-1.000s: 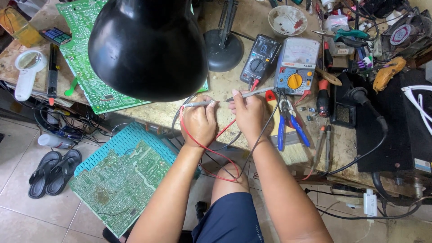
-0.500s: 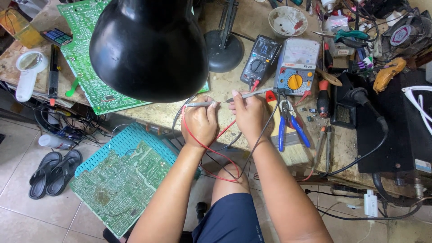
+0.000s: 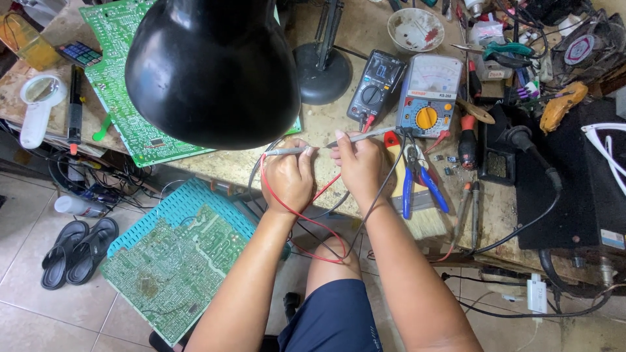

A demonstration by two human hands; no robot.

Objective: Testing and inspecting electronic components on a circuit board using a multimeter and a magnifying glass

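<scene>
Worn, stained wooden workbench (image 3: 339, 39) filled the upper half, cluttered edge to edge. A black desk lamp shade (image 3: 212, 68) hung large over its left part, with the lamp's round base (image 3: 321, 77) standing further back on the bench. Floor (image 3: 26, 313) was pale tile with dark grout lines. A pair of black sandals (image 3: 77, 251) lay on it at lower left, beside a teal plastic crate (image 3: 195, 208) under the bench edge.

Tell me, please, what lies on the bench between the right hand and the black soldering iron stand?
In the head view, between the right hand and the soldering iron stand lie blue-handled pliers, a paintbrush under them, and a red-and-black screwdriver.
</scene>
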